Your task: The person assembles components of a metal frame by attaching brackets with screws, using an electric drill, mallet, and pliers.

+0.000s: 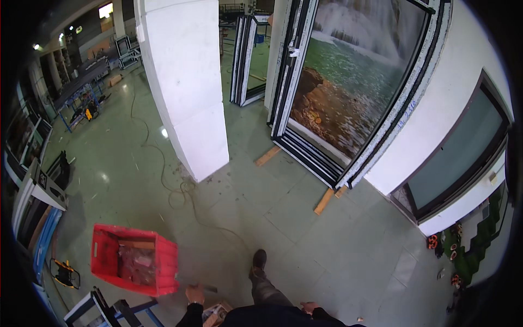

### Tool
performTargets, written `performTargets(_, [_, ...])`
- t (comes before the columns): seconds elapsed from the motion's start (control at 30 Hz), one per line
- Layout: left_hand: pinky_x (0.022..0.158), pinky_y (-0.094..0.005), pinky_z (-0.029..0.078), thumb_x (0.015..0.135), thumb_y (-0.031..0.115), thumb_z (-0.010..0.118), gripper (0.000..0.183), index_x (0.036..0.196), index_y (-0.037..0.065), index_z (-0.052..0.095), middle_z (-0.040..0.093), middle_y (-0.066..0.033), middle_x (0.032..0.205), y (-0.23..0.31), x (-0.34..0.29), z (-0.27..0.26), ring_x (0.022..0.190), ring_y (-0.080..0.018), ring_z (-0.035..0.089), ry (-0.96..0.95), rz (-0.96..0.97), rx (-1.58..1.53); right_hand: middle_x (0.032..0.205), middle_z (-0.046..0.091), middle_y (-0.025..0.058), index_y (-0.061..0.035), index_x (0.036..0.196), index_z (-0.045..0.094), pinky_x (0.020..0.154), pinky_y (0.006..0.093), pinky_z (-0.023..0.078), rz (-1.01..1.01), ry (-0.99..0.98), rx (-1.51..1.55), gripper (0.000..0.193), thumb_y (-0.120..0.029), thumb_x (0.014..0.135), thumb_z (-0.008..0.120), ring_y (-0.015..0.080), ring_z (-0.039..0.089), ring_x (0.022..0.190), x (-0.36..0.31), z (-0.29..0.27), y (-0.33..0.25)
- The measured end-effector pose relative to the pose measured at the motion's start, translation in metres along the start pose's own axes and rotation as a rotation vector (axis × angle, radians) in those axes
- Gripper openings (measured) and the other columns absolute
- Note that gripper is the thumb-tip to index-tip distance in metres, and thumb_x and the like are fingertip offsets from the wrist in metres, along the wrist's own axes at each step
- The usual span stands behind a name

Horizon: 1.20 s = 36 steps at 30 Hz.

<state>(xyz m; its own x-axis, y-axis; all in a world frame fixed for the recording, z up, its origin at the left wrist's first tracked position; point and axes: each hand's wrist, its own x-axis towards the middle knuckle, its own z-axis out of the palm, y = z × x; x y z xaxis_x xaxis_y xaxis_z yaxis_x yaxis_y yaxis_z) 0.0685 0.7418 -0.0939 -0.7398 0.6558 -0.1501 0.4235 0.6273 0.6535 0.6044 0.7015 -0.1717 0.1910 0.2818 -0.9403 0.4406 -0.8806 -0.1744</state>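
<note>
Fingers of our left hand (194, 295), at seven o'clock, close around a dark flat strip (208, 288), too blurred to name further, just beside a red plastic crate (167, 262) at eight o'clock. Our right hand (309, 307) hangs near half past five, beside our grey trouser leg (269, 291), and we cannot tell whether its fingers are curled or loose. Between one and two o'clock, a large black-and-white frame (308, 158) stands on wooden blocks (323, 202).

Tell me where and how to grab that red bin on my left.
Probably grip the red bin by its right-hand rim, coming from the right: that side is nearest your left hand, and the open top leaves the wall's edge exposed to hook over.
</note>
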Motion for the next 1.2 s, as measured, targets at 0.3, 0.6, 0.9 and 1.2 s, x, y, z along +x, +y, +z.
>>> performTargets(0.3, [0.085, -0.0482, 0.053, 0.073, 0.028, 0.075, 0.043, 0.107, 0.002, 0.066, 0.072, -0.0197, 0.098, 0.052, 0.082, -0.012, 0.097, -0.0406, 0.067, -0.191, -0.186, 0.229, 0.085, 0.069, 0.0082, 0.0002, 0.108, 0.063, 0.054, 0.0308, 0.049, -0.38, 0.155, 0.373, 0.042, -0.037, 0.088, 0.068, 0.0179, 0.067, 0.068, 0.017, -0.129, -0.295])
performTargets(0.6, [0.087, -0.0467, 0.053, 0.073, 0.026, 0.075, 0.04, 0.102, -0.001, 0.07, 0.072, -0.0223, 0.096, 0.152, 0.196, 0.077, 0.097, -0.0406, 0.068, -0.075, -0.281, -0.017, 0.076, 0.069, 0.0082, 0.0034, 0.091, 0.069, 0.061, 0.0331, 0.054, -0.447, 0.484, -0.036, 0.038, -0.034, 0.085, 0.069, 0.0177, 0.066, 0.066, 0.089, -0.201, -0.454])
performTargets(0.9, [0.086, -0.048, 0.053, 0.073, 0.031, 0.076, 0.041, 0.1, 0.001, 0.071, 0.072, -0.0228, 0.096, 0.259, 0.418, 0.14, 0.095, -0.0402, 0.068, -0.364, -0.067, 0.359, 0.078, 0.071, 0.01, -0.0026, 0.087, 0.073, 0.073, 0.0372, 0.054, -0.345, 0.276, -0.168, 0.049, -0.05, 0.085, 0.06, 0.024, 0.069, 0.077, 0.125, -0.152, -0.61])
performTargets(1.2, [0.082, -0.0517, 0.053, 0.074, 0.042, 0.074, 0.049, 0.089, -0.004, 0.067, 0.069, -0.0265, 0.094, 0.394, 0.613, 0.178, 0.093, -0.044, 0.066, -0.488, 0.249, 0.344, 0.093, 0.073, 0.0143, -0.0075, 0.103, 0.071, 0.081, 0.0414, 0.054, -0.661, 0.321, 0.051, 0.046, -0.05, 0.087, 0.063, 0.0321, 0.07, 0.091, 0.057, -0.133, -0.9])
